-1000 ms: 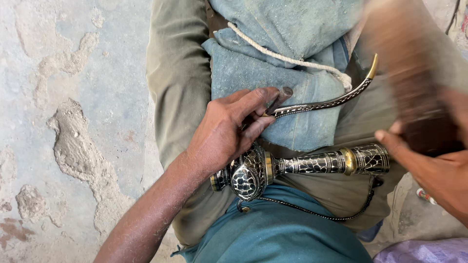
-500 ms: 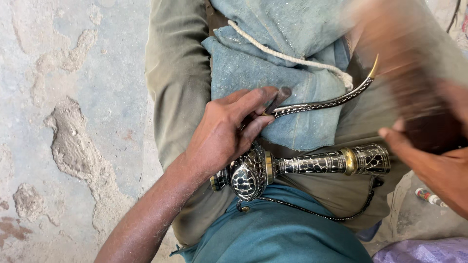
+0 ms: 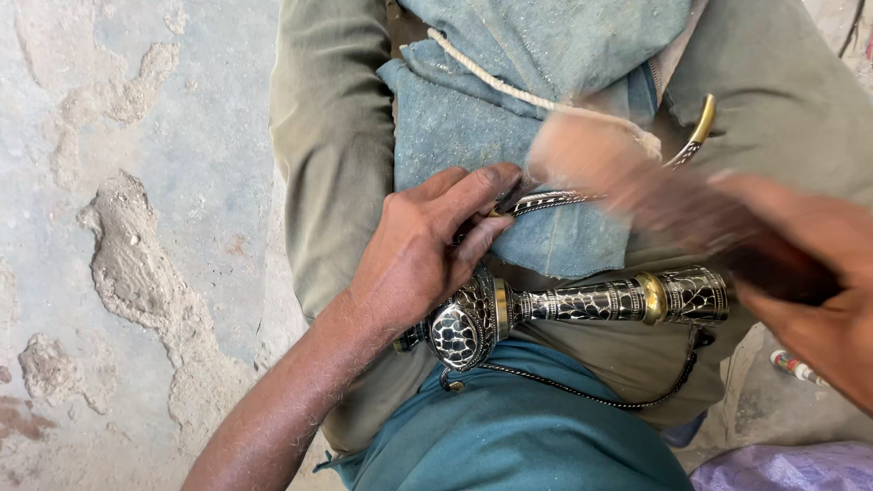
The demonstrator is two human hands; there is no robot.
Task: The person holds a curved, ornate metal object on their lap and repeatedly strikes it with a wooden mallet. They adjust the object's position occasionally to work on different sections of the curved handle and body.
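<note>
L hand [image 3: 414, 259] pins curved ornate blade piece [image 3: 582, 195] on blue cloth [image 3: 473, 136] over lap, fingers pressed closed on it. Decorated sheath [image 3: 582, 305] lies below. R hand [image 3: 809, 273] grips blurred brown tool [image 3: 637, 186], mid-stroke. Looks like polishing/hammering step; next stroke needs steady pin, fingers kept off strike zone.

Soft, even daylight, bright without glare; shadows are faint. The left hand [image 3: 427, 255] and the concrete floor [image 3: 118, 227] at left are sharp. At right, the right hand [image 3: 818, 291] and its brown tool [image 3: 637, 186] smear with motion blur
</note>
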